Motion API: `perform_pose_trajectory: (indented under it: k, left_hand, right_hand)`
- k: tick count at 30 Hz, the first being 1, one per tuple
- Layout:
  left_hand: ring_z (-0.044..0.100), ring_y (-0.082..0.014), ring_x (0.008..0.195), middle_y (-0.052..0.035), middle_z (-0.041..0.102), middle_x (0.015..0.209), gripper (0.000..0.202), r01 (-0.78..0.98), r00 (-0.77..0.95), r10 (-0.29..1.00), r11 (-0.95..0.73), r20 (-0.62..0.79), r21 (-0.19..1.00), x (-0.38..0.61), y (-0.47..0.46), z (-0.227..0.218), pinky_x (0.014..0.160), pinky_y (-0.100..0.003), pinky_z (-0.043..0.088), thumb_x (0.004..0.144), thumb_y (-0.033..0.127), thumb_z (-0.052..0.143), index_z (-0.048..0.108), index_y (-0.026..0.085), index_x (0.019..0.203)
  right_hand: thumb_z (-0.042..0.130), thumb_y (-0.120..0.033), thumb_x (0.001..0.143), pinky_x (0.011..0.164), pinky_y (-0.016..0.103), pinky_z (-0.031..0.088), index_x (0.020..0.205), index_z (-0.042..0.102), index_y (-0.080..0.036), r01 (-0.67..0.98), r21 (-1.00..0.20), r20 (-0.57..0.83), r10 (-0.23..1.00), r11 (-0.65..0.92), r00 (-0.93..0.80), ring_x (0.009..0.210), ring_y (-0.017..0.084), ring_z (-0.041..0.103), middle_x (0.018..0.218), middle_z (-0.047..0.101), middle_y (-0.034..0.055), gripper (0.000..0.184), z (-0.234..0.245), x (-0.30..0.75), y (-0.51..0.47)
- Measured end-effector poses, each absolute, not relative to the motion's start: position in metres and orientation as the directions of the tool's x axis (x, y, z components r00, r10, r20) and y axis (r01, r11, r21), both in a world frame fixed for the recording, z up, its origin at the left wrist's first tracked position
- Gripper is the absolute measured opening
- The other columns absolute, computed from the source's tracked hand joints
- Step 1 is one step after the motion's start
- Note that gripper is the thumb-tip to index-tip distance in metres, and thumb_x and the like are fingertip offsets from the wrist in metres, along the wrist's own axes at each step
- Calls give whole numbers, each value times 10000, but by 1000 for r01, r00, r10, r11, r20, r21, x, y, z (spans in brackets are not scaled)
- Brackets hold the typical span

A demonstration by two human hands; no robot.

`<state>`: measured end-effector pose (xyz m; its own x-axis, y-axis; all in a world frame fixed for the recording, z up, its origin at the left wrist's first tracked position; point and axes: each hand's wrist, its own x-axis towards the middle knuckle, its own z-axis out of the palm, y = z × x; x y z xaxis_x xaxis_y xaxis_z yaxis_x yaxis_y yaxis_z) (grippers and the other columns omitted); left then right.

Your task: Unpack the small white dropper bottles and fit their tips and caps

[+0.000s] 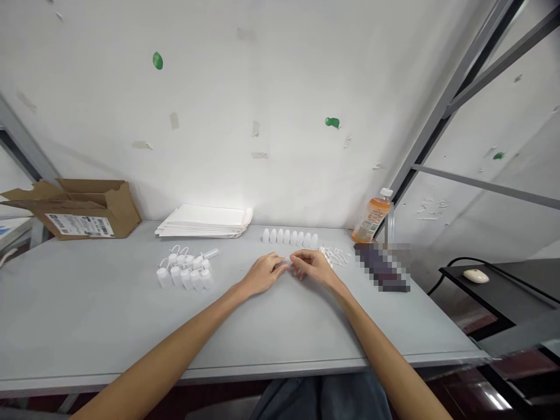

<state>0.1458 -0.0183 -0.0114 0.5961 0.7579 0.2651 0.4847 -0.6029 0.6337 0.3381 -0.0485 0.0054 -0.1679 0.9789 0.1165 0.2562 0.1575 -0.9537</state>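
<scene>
Two bare hands in the head view, almost touching above the middle of a long pale grey table (87, 315). Left hand (262, 274) narrow, right hand (312, 267) narrow too, both pinching one small clear plastic piece (286, 261). Just behind the hands, a straight row of eight small white plastic bottles (289, 237). Near the right hand, a little pile of thin white plastic sticks (336, 255). Farther left, a bunch of white plastic bottles with thin loops (184, 273). At the back of the table, a stack of flat white paper sheets (203, 221), an open brown cardboard box with a white label (83, 210), and an orange drink bottle with a white cap (371, 217). Beside that bottle, a dark thing too blurred to tell (380, 267). Behind everything, a white wall with bits of tape and green spots (219, 105). Off to the right, a grey metal frame (437, 122) and a white computer mouse (476, 276) on a black shelf (494, 291).
</scene>
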Motion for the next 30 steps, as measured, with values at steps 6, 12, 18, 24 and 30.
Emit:
perform_pose_trajectory:
  k: [6, 12, 18, 24, 30]
  left_hand:
    - [554, -167, 734, -43, 613, 865, 348, 489, 597, 759, -601, 260, 632, 146, -19, -12, 696, -291, 392, 969, 394, 439, 706, 188, 882]
    - [548, -167, 733, -35, 610, 840, 342, 488, 594, 759, -605, 268, 629, 146, -20, -8, 690, -293, 394, 964, 394, 442, 689, 190, 843]
    - [534, -163, 709, -28, 604, 807, 371, 501, 585, 765, -602, 270, 622, 146, -19, -9, 684, -295, 389, 969, 405, 422, 688, 188, 827]
    - [536, -163, 725, -31, 616, 834, 364, 492, 587, 764, -600, 269, 631, 147, -17, -11, 685, -291, 383, 953, 417, 437, 675, 187, 802]
    - [484, -142, 659, 1, 533, 709, 409, 450, 544, 799, -535, 255, 715, 147, -15, -9, 655, -281, 363, 934, 454, 430, 562, 173, 667]
  right_hand:
    - [722, -512, 718, 478, 267, 517, 931, 664, -136, 222, -957, 153, 974, 188, -166, 675, 181, 662, 841, 681, 80, 436, 3, 338, -48]
    - [671, -517, 761, 483, 268, 514, 820, 659, -122, 260, -957, 86, 984, 125, -155, 553, 150, 621, 676, 640, 48, 399, 2, 340, -46]
    - [701, -488, 744, 477, 262, 520, 976, 659, -153, 248, -955, 128, 979, 164, -156, 631, 164, 652, 846, 671, 69, 410, 2, 341, -46]
    - [687, -482, 751, 459, 260, 510, 876, 667, -137, 247, -954, 126, 976, 168, -179, 591, 154, 626, 749, 654, 53, 368, 4, 342, -48]
    - [718, -452, 718, 506, 296, 559, 912, 681, -138, 222, -947, 219, 972, 232, -82, 614, 165, 629, 729, 645, 44, 370, 12, 346, -48]
